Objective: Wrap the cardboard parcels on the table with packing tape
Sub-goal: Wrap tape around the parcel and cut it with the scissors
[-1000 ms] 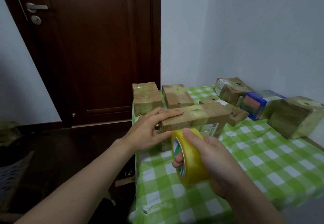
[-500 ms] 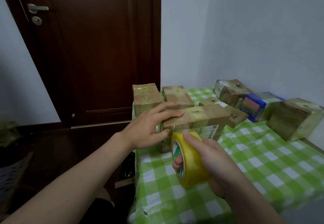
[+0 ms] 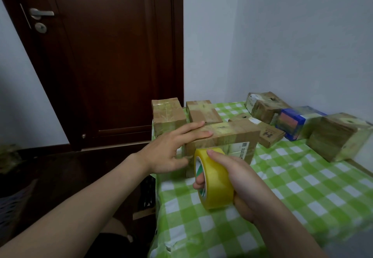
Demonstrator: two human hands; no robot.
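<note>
Parcels [image 3: 232,133], seven, left hand [image 3: 167,152] flat on one, right hand [image 3: 244,181] gripping one tape roll [image 3: 216,185]

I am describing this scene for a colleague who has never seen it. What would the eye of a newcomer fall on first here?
First, the bright yellow tape roll, gripped by the right hand in the near centre, close to a long cardboard parcel. The left hand lies with straight fingers on that parcel's top. Behind, a blue-ended box stands out among brown parcels on the green-checked tablecloth.
</note>
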